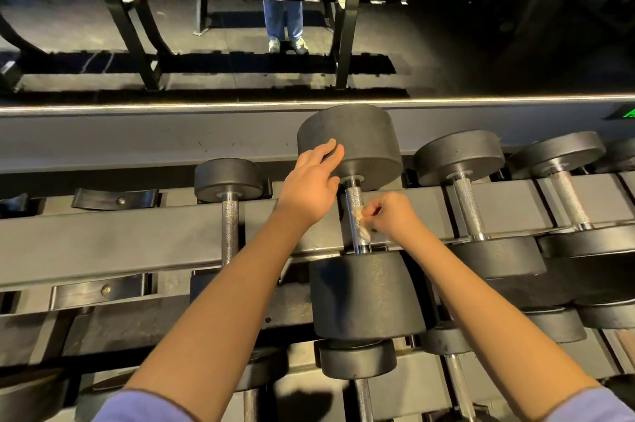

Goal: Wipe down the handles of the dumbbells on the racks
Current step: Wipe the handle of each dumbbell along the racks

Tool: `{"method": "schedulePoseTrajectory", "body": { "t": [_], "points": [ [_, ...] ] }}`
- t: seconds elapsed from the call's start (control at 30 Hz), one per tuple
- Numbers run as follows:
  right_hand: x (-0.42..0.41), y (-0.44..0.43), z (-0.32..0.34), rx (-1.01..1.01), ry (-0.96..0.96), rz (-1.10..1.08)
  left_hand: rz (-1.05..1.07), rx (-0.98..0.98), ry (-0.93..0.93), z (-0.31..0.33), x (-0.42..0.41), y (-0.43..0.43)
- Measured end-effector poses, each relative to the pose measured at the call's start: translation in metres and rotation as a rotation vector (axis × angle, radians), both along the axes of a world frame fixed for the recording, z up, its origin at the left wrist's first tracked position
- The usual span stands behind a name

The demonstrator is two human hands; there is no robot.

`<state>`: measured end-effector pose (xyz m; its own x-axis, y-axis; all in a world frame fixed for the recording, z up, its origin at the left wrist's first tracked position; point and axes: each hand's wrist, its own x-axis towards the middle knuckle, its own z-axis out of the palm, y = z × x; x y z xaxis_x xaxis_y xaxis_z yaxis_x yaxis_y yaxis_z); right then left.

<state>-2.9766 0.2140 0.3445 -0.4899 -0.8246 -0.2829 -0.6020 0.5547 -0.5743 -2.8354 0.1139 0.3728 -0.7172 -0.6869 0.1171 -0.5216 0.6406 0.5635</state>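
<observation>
Left end of rack (137, 239), top tier: an empty cradle (115, 198) is seen, then a small dumbbell (229, 181) seated across the rails.

Mid-rack: the left hand (311, 186) is laid flat, fingers straight, on the far head of the large dumbbell (364, 294), apparently to steady it. The knurled handle (353, 196) is exposed between the two heads. A small crumpled wipe (359, 220) is pressed against the handle's right side and pinched by the right hand (393, 215), fingers curled round it.

Toward the right end: the next dumbbell (458, 156) and one more beyond it are seated, handles bare.

Handling, as judged:
- The large dumbbell is taken to be heavy and rigid. It is best left in its cradle, no lift needed.
- The head looks matte and grippy, so it is fine for bracing.
- The handle is steel, and the knurl is likely to snag or shred a thin soft wipe. Light pressure and wrap-around strokes are advised.
- The wipe is better held bunched than by an edge.
</observation>
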Motion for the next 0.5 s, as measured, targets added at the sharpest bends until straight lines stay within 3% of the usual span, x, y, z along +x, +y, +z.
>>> {"method": "schedulePoseTrajectory", "body": {
  "t": [0.13, 0.3, 0.4, 0.5],
  "points": [
    [0.0, 0.006, 0.002, 0.139, -0.04, 0.01, 0.003, -0.013, 0.004, -0.001, 0.0, 0.0],
    [0.003, -0.001, 0.004, -0.115, -0.042, -0.108, 0.004, -0.024, -0.044, 0.003, 0.0, 0.006],
    [0.001, 0.004, 0.003, -0.083, -0.087, -0.083, 0.012, -0.071, -0.073, 0.003, 0.002, 0.011],
    [0.001, 0.012, 0.002, -0.047, -0.074, -0.077, -0.004, -0.123, 0.066, -0.012, 0.012, 0.022]
  ]
}}
